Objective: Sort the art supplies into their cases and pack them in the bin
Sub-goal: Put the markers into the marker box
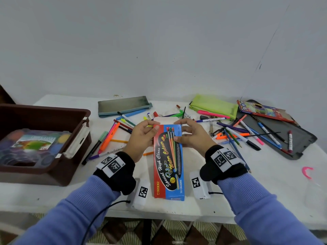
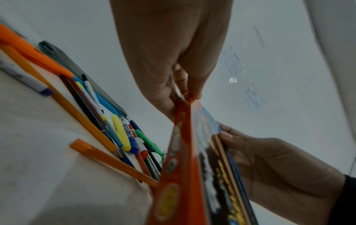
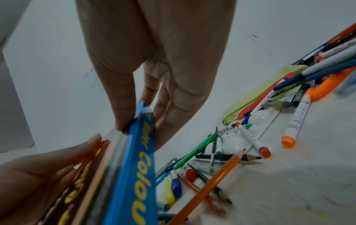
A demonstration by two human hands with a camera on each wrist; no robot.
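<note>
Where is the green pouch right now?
In the head view the green pouch lies at the table's far right, beside the grey tray, with a pink marker on its near edge.

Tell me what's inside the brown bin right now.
In the brown bin lies one clear plastic case holding round paint colours, with a picture label on its lid. It covers most of the bin floor, so anything under it is hidden. No pens or pencils show inside.

A bin (image 1: 53, 167) sits left of the left hand (image 1: 141, 138); a pouch (image 1: 214, 105) lies beyond the right hand (image 1: 192, 137).
</note>
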